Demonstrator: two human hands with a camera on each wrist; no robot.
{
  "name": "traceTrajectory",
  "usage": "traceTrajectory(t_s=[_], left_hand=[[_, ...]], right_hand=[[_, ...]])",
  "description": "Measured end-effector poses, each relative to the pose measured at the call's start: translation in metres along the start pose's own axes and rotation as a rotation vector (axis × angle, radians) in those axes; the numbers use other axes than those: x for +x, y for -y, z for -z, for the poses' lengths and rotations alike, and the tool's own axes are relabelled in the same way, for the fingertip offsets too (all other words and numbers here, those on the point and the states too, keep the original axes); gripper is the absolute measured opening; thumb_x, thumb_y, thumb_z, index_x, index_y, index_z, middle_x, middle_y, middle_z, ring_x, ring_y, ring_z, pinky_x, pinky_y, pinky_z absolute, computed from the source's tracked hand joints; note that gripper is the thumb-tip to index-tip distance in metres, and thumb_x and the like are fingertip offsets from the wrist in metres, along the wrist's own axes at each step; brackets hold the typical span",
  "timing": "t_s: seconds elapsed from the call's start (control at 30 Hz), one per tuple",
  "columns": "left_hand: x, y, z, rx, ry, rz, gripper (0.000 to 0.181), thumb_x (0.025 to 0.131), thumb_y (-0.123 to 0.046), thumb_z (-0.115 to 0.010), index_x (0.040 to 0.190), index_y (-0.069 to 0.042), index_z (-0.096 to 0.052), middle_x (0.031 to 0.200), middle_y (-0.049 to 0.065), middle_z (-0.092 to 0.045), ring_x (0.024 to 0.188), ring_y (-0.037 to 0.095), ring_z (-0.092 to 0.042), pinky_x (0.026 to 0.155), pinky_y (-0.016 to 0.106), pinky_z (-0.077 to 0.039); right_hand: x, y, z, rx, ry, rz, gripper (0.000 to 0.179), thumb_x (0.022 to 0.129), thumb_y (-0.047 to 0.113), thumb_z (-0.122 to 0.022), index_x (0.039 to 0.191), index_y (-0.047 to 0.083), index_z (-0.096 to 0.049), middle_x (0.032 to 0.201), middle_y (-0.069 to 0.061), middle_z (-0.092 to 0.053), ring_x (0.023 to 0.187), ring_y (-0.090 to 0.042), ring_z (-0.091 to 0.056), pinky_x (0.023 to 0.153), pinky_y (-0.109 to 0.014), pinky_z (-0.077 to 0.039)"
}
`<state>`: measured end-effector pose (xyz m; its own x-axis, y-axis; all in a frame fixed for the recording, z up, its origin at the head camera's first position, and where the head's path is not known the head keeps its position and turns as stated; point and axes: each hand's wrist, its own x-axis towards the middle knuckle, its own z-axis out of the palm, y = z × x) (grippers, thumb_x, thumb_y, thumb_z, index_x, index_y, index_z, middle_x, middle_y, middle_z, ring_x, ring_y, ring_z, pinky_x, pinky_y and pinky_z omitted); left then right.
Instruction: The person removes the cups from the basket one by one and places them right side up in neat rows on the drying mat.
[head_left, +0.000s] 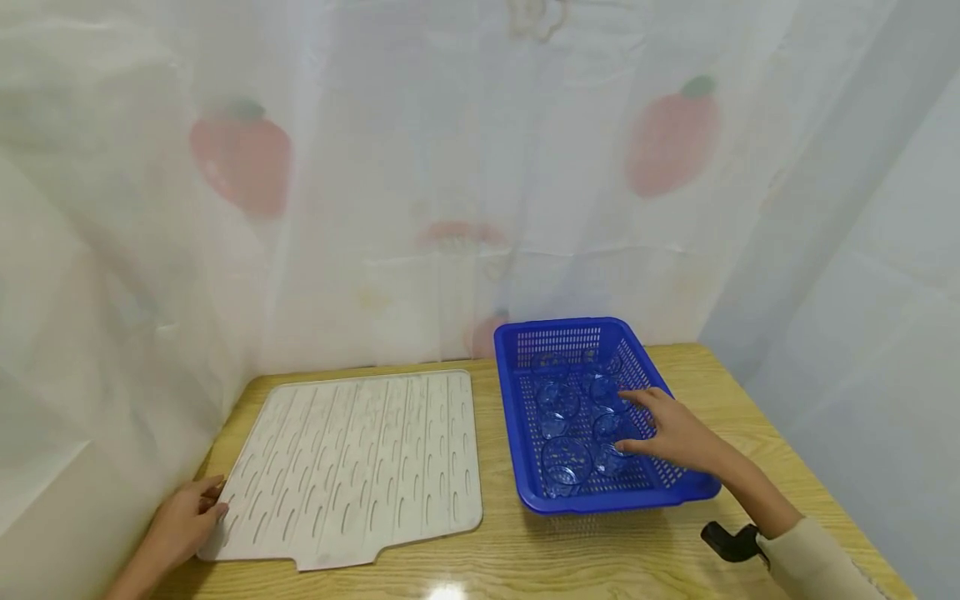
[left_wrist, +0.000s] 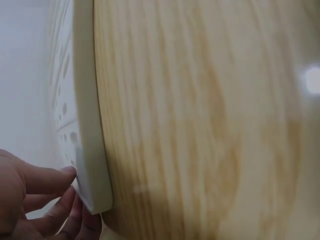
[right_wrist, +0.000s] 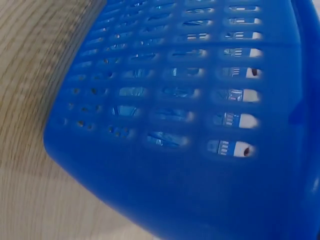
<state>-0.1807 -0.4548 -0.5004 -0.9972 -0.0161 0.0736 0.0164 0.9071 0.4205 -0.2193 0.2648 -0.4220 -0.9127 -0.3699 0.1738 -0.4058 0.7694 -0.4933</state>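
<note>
Head view, bench: pale wood-grain top (head_left: 517,562), a bright glare spot at its near edge.
Head view, mat: white slotted mat (head_left: 360,467) lying flat on the left part of the bench, short tab on its near side.
Head view, left hand: at the mat's near left corner (head_left: 180,525), fingers bent, touching the edge.
Head view, basket: blue perforated basket (head_left: 615,502) on the bench, right of the mat and apart from it.
Head view, glasses: clear round vessels (head_left: 566,461) inside the basket, in two rough rows running far to near; they look bluish against the plastic.
Head view, right hand: reaching over the basket's right rim (head_left: 675,433), above the right-hand row. Grip wide, thumb and fingers well parted; contact with a glass, cannot tell.
Head view, right wrist: light sleeve (head_left: 817,562), black device (head_left: 729,542) beside the cuff.
Head view, backdrop: whitish curtain (head_left: 375,167) with blurred red strawberry prints (head_left: 240,158).
Left wrist view, grip: narrow, holding the mat's corner; thumb on the slotted face, other fingers round the edge.
Left wrist view, mat edge: thick, cream, alongside the wood grain.
Right wrist view, basket wall: fills most of the view; glassy glints through the slots, bench to the left.
</note>
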Motion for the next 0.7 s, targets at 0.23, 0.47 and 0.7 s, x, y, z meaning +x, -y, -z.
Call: traceTrajectory(t_s=[0.23, 0.47, 0.7], left_hand=[[-0.002, 0.000, -0.004, 0.016, -0.048, -0.031, 0.043, 0.087, 0.002, -0.069, 0.124, 0.022, -0.060, 0.102, 0.027, -0.067, 0.086, 0.028, -0.064, 0.066, 0.023, -0.047], [-0.002, 0.000, -0.005, 0.017, -0.057, -0.018, 0.041, 0.087, 0.001, -0.069, 0.123, 0.020, -0.062, 0.104, 0.027, -0.066, 0.086, 0.025, -0.064, 0.066, 0.022, -0.046], [0.000, 0.001, -0.006, 0.021, -0.048, -0.016, 0.041, 0.087, 0.002, -0.069, 0.123, 0.020, -0.061, 0.105, 0.028, -0.066, 0.087, 0.028, -0.066, 0.066, 0.022, -0.047]], right_hand=[[0.000, 0.002, -0.002, 0.051, 0.090, -0.034, 0.082, 0.079, 0.034, -0.090, 0.141, -0.003, -0.052, 0.130, -0.031, -0.053, 0.112, -0.044, -0.062, 0.082, -0.048, -0.058], [0.002, -0.001, -0.008, 0.108, 0.172, -0.002, 0.089, 0.080, 0.033, -0.090, 0.148, -0.004, -0.046, 0.139, -0.032, -0.055, 0.121, -0.051, -0.059, 0.086, -0.054, -0.057], [0.009, -0.007, -0.019, 0.177, 0.211, 0.062, 0.098, 0.081, 0.029, -0.089, 0.157, -0.001, -0.035, 0.149, -0.037, -0.046, 0.124, -0.054, -0.057, 0.087, -0.060, -0.056]])
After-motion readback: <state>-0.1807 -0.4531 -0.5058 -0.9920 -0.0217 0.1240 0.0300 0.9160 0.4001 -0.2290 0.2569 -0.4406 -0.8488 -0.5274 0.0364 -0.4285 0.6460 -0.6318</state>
